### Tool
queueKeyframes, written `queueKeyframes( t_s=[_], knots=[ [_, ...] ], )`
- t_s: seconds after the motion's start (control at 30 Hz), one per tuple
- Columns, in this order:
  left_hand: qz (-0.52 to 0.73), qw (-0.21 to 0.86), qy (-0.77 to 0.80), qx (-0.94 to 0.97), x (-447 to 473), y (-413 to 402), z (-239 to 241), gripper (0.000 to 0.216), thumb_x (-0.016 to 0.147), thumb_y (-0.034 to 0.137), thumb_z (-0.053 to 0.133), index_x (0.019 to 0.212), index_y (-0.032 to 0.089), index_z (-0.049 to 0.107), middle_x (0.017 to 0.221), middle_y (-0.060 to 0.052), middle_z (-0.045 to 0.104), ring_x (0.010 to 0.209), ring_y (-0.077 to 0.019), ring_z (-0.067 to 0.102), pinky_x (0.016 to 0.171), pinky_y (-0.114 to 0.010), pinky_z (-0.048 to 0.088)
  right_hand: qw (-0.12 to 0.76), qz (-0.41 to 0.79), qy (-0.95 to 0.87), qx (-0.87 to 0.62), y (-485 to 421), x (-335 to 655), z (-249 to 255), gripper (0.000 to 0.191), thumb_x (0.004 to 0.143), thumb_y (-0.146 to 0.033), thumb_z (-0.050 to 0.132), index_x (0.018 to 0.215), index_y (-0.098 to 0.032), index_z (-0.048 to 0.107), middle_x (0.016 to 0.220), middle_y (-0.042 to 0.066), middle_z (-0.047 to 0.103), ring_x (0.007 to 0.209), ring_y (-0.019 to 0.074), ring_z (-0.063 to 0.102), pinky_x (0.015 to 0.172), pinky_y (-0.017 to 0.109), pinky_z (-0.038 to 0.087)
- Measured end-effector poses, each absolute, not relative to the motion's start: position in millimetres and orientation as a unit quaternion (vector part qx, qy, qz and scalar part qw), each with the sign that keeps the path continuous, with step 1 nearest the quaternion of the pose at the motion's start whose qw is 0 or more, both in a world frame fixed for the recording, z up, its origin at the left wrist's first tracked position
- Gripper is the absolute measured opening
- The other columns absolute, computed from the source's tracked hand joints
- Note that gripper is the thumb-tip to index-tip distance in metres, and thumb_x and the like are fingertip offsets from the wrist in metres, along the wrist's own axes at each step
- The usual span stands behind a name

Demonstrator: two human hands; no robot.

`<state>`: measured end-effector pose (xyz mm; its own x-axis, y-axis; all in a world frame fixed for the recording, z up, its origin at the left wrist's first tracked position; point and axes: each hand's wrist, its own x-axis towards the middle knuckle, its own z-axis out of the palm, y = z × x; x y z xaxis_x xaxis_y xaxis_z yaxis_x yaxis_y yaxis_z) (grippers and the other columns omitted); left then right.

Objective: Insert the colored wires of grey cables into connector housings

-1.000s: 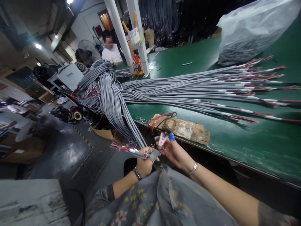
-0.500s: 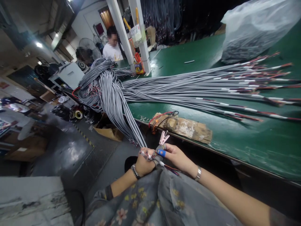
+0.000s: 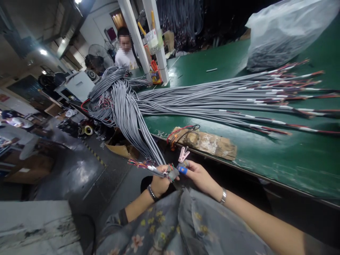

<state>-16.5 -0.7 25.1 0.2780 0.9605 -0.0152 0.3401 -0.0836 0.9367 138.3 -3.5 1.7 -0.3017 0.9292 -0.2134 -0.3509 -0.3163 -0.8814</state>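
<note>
My left hand (image 3: pixel 160 185) is closed around the ends of several grey cables (image 3: pixel 150 141), which hang down from the bench edge. Stripped ends with thin coloured wires (image 3: pixel 142 164) stick out to the left of this hand. Grey wrapping covers part of its fingers. Just to the right, my right hand (image 3: pixel 198 174) has its thumb and fingers pinched together, with blue tape round the thumb. What lies between those fingertips is hidden. A pink clothespin (image 3: pixel 183 154) stands right above them; whether the fingers touch it I cannot tell.
More grey cables (image 3: pixel 186 95) lie across the green bench (image 3: pixel 265 170), wire ends to the right. A worn wooden board (image 3: pixel 209 141) rests at the front edge. Behind are a plastic bag (image 3: pixel 281 39) and white posts (image 3: pixel 156 42). A person (image 3: pixel 126 53) is beyond.
The coloured wire ends that pointed right, below my hands, now stick out to the left of my left hand. My right hand and the clothespin have hardly moved.
</note>
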Motion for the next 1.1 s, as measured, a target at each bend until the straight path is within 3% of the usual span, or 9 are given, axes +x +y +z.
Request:
queueKeyframes(
  t_s=[0.13, 0.33, 0.63, 0.83, 1.0, 1.1],
  knots=[
    [0.310, 0.452, 0.493, 0.676, -21.6, -1.1, 23.5, 0.044, 0.080, 0.053, 0.059, 0.055, 0.018, 0.065, 0.061, -0.006, 0.068, 0.064, -0.0184, 0.062, 0.070, -0.031, 0.048, 0.440, 0.730, -0.360, -0.379, -2.4, 134.8, 4.2, 0.051, 0.055, -0.062, 0.078, 0.072, -0.020, 0.055, 0.054, -0.003, 0.061, 0.051, 0.0112, 0.049, 0.054, 0.027, 0.034],
    [0.332, 0.421, 0.501, 0.680, -20.6, -3.4, 21.9, 0.039, 0.082, 0.044, 0.057, 0.054, 0.018, 0.065, 0.057, -0.005, 0.066, 0.060, -0.0173, 0.060, 0.068, -0.031, 0.048, 0.429, 0.720, -0.378, -0.393, -0.6, 135.2, 10.5, 0.054, 0.051, -0.064, 0.079, 0.070, -0.019, 0.056, 0.053, -0.004, 0.060, 0.050, 0.0110, 0.050, 0.054, 0.027, 0.034],
    [0.365, 0.447, 0.519, 0.630, -16.3, -3.5, 25.0, 0.046, 0.079, 0.056, 0.058, 0.053, 0.018, 0.062, 0.054, -0.005, 0.064, 0.055, -0.0161, 0.058, 0.061, -0.029, 0.046, 0.427, 0.705, -0.387, -0.413, -1.1, 138.5, 10.4, 0.053, 0.051, -0.065, 0.078, 0.068, -0.019, 0.059, 0.058, -0.002, 0.064, 0.052, 0.0105, 0.047, 0.054, 0.027, 0.037],
    [0.307, 0.451, 0.477, 0.689, -19.9, 0.5, 21.0, 0.047, 0.079, 0.057, 0.058, 0.053, 0.018, 0.062, 0.058, -0.005, 0.065, 0.058, -0.0166, 0.059, 0.065, -0.030, 0.047, 0.445, 0.721, -0.334, -0.413, -2.0, 130.7, 2.5, 0.051, 0.050, -0.062, 0.079, 0.068, -0.020, 0.057, 0.053, -0.005, 0.057, 0.048, 0.0098, 0.046, 0.051, 0.026, 0.036],
    [0.302, 0.392, 0.499, 0.711, -23.3, 0.1, 16.2, 0.044, 0.074, 0.056, 0.064, 0.049, 0.020, 0.061, 0.053, -0.003, 0.061, 0.060, -0.0178, 0.057, 0.071, -0.032, 0.045, 0.479, 0.704, -0.277, -0.445, 0.8, 129.5, -3.2, 0.049, 0.050, -0.058, 0.081, 0.066, -0.020, 0.056, 0.052, -0.006, 0.049, 0.046, 0.0082, 0.039, 0.048, 0.025, 0.032],
    [0.339, 0.444, 0.514, 0.651, -25.7, -2.2, 13.1, 0.043, 0.078, 0.054, 0.061, 0.053, 0.019, 0.065, 0.057, -0.004, 0.065, 0.060, -0.0171, 0.058, 0.067, -0.031, 0.046, 0.474, 0.728, -0.261, -0.420, -0.2, 133.7, -3.8, 0.046, 0.055, -0.056, 0.081, 0.067, -0.019, 0.057, 0.055, -0.004, 0.050, 0.049, 0.0092, 0.041, 0.050, 0.026, 0.035]
  ],
)
